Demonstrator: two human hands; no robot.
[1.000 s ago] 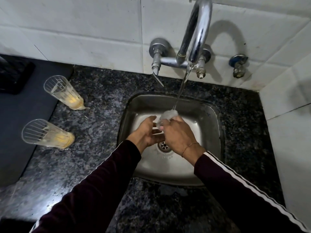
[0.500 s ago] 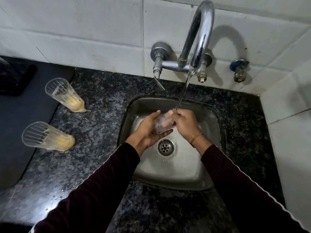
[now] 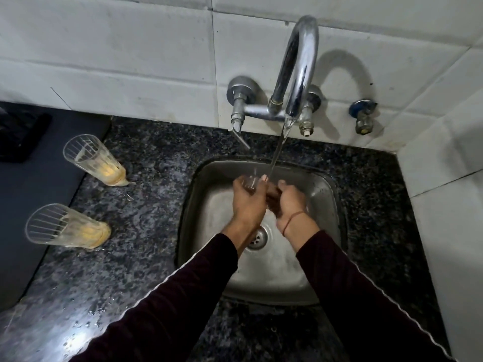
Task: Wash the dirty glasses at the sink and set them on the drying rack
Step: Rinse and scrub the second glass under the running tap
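Running from the curved chrome tap (image 3: 298, 74), a thin stream of water (image 3: 277, 152) falls into the steel sink (image 3: 326, 194), landing just beside a clear glass (image 3: 251, 180) held over the basin. The left hand (image 3: 247, 202) wraps round that glass, its fingers (image 3: 264, 178) curled about the wall so that only the upper part of the glass shows above them. The right hand (image 3: 286, 202) sits against the left one, its fingers bent inward toward the lower part of the glass; whether they actually grasp it or only press on it cannot be told, as the left hand covers that spot. A thin cord band (image 3: 292, 220) circles the right wrist, and both forearms wear dark sleeves (image 3: 183, 296) with a pale stripe. Below the hands the drain (image 3: 257, 237) shows in the sink floor. On the dark speckled stone desk (image 3: 146, 205), well to the left of the sink, stand two more dirty glasses: the far glass (image 3: 94, 160) and the near glass (image 3: 65, 227), each ribbed and holding yellowish residue at its base, with a small smear of the same colour on the stone by the far one. Both stand just beside the edge of a dark mat (image 3: 34, 194) that covers the left part of the desk. White tiles (image 3: 130, 53) line the wall behind the tap, and a small valve (image 3: 363, 117) sticks out of them to the right.
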